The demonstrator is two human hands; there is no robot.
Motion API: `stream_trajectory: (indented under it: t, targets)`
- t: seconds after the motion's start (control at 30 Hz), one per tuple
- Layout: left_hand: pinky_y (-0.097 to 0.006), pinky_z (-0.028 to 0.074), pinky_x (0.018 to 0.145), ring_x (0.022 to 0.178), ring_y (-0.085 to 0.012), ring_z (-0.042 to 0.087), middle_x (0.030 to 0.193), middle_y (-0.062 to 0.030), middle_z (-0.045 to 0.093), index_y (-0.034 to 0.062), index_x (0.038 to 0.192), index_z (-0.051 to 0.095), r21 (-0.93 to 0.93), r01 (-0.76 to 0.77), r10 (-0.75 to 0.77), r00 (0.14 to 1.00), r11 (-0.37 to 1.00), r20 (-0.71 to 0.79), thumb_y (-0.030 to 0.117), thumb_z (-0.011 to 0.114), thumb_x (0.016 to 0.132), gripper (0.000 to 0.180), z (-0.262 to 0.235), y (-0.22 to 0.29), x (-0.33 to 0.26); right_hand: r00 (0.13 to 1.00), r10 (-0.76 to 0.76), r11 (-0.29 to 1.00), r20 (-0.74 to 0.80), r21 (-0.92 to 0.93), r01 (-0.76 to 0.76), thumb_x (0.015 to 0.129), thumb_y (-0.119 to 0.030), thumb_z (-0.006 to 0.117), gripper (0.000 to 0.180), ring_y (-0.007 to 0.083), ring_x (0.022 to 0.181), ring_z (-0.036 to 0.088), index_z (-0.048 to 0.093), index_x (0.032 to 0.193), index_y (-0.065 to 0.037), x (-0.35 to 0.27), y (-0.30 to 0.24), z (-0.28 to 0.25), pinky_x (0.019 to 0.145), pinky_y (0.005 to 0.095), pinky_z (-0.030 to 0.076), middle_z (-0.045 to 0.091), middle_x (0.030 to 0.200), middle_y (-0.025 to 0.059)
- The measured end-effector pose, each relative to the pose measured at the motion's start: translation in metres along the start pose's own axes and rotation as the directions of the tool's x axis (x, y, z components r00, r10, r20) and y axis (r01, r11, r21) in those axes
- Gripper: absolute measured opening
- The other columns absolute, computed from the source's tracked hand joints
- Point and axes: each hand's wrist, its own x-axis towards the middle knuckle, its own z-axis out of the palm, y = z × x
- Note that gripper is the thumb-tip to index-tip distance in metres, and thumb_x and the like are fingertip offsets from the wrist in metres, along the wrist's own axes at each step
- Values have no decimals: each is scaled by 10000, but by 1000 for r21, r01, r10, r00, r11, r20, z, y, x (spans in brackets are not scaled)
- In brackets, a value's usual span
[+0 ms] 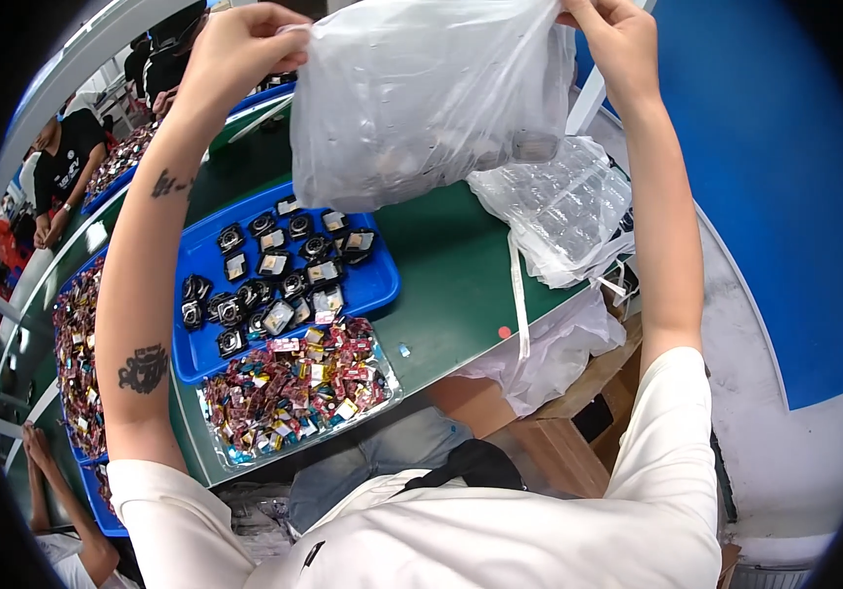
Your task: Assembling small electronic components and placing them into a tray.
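Observation:
A translucent white plastic bag (pixel 412 108) hangs stretched between my raised hands, above the far side of the green table. My left hand (pixel 260 44) pinches its upper left corner. At the upper right corner, my right hand (pixel 620 39) grips the bag with closed fingers. Dark shapes show faintly through the plastic near its bottom; what they are I cannot make out. Below it lies a blue tray (pixel 191 344) with several small black camera-like units (pixel 274 263). Nearer to me, a clear shallow tray (pixel 389 371) is heaped with small colourful packets (pixel 294 388).
A second clear plastic bag (pixel 564 211) lies on the green table (pixel 441 255) at right. Under the table edge stands an open cardboard box (pixel 564 452) with crumpled white plastic (pixel 574 344). More packets (pixel 78 344) fill trays at left, where a person in black (pixel 68 162) sits.

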Motion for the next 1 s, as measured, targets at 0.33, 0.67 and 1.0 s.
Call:
stream_trajectory:
  t: [0.33,0.67,1.0]
  targets:
    - [-334,443,907,1044,-192,548,1230,-94,527,34,1349,387,136,299,-324,913,945,246,235,770,662,811,-68,-5,-101,802,-491,865,340,79,496,784,-373,635,336,341,650,642,705,729,-49,-41,-77,176,641,416,517,638,691,184]
    - [-279,456,759,859,-130,565,944,-38,635,19,987,638,193,349,-378,915,917,141,158,677,829,214,-19,-40,-103,907,-314,937,281,-60,343,781,-346,655,321,260,707,651,626,958,-79,-54,-9,117,657,358,525,637,960,127]
    - [-276,447,684,756,-140,568,812,-46,639,22,870,656,304,438,-501,848,846,174,122,709,800,133,-26,-50,-99,731,664,137,-160,-934,-329,821,-76,555,348,311,1094,579,626,1160,-119,-52,381,-147,926,400,467,579,1215,167]
